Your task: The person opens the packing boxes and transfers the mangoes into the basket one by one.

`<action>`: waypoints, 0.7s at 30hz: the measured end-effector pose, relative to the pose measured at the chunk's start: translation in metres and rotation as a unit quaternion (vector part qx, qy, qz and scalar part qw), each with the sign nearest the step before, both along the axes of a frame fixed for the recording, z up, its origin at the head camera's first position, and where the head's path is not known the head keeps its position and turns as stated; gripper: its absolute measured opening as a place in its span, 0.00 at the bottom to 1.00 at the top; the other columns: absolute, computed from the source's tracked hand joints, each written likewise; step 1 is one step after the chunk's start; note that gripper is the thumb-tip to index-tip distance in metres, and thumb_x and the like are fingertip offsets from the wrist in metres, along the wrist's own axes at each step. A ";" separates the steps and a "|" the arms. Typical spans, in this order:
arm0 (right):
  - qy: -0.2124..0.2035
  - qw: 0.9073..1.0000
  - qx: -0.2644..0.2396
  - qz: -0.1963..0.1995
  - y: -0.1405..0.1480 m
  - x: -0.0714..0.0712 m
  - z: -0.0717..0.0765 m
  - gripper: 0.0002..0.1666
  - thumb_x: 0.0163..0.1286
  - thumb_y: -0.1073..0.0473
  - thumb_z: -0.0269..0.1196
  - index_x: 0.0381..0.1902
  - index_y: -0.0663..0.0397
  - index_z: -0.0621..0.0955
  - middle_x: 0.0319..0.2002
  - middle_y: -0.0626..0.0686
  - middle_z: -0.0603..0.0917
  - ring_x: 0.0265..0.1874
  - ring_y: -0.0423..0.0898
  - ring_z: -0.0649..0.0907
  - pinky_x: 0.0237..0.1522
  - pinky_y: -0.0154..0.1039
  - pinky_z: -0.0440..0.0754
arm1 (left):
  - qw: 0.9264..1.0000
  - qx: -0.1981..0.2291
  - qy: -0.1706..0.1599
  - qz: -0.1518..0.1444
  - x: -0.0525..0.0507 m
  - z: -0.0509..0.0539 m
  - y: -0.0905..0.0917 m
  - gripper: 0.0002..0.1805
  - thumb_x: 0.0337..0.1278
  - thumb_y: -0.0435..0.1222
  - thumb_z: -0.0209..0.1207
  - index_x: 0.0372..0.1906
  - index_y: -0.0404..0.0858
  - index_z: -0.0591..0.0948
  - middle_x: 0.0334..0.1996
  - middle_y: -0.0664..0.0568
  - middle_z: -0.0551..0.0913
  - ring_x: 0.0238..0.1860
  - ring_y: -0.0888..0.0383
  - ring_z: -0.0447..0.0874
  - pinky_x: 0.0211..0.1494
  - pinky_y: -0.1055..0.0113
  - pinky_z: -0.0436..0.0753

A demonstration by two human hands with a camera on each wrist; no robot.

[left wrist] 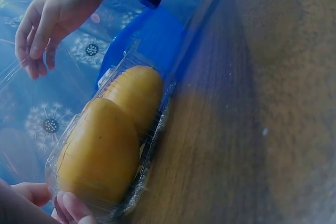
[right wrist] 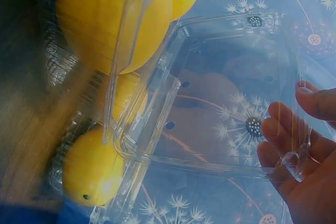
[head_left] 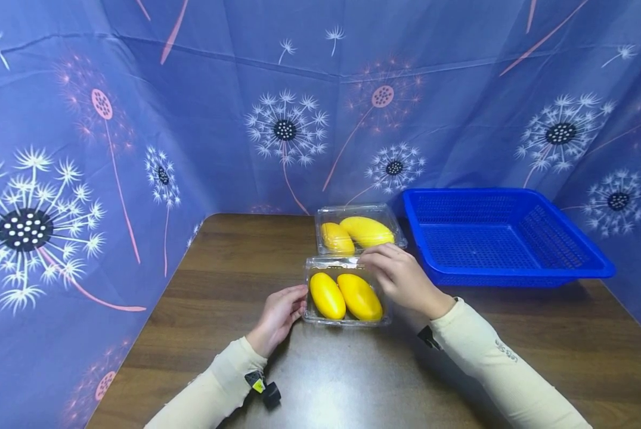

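Note:
A clear plastic clamshell box (head_left: 344, 323) sits on the table with two yellow mangoes, one (head_left: 328, 296) on the left and one (head_left: 360, 297) on the right. Its left side is held by my left hand (head_left: 279, 313), thumb and fingertips at the corner. My right hand (head_left: 400, 279) pinches the edge of the clear lid (right wrist: 226, 77), which stands raised at the back of the box. In the right wrist view the thumb and fingers lie on either side of that lid's edge. Behind it, a second clamshell box (head_left: 352, 210) contains two more mangoes (head_left: 367, 231).
To the back right stands a blue perforated plastic basket (head_left: 519, 275), beside the rear box. The brown wooden table (head_left: 223, 280) is bordered at the back and sides by blue dandelion-print cloth (head_left: 218, 131).

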State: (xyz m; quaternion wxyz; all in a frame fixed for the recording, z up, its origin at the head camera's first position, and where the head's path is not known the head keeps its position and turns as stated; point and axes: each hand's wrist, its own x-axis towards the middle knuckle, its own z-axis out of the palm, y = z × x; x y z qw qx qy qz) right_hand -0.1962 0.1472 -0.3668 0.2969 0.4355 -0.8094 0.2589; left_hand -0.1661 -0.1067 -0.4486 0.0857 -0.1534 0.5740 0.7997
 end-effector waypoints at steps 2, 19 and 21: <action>-0.003 1.000 -0.001 0.000 -0.001 -0.001 0.000 0.14 0.57 0.73 0.66 0.41 0.56 0.85 0.40 0.52 0.86 0.42 0.48 0.83 0.49 0.45 0.83 | 1.000 -0.002 0.000 0.001 -0.001 0.001 0.000 0.18 0.63 0.30 0.56 0.55 0.22 0.74 0.23 0.58 0.77 0.23 0.67 0.72 0.28 0.80 0.75; -0.036 0.999 0.010 -0.018 0.000 -0.011 0.016 0.13 0.59 0.71 0.66 0.41 0.56 0.85 0.41 0.53 0.86 0.43 0.49 0.83 0.47 0.46 0.82 | 0.999 0.022 0.017 -0.026 0.005 0.003 -0.006 0.17 0.58 0.29 0.59 0.52 0.25 0.78 0.29 0.55 0.80 0.24 0.68 0.75 0.29 0.82 0.78; -0.037 0.999 0.006 -0.034 0.001 -0.015 0.018 0.12 0.60 0.71 0.66 0.41 0.56 0.85 0.41 0.53 0.86 0.43 0.49 0.82 0.47 0.47 0.81 | 1.000 0.016 0.007 -0.024 0.004 0.003 -0.005 0.17 0.59 0.28 0.58 0.53 0.24 0.78 0.30 0.55 0.81 0.24 0.68 0.75 0.29 0.81 0.78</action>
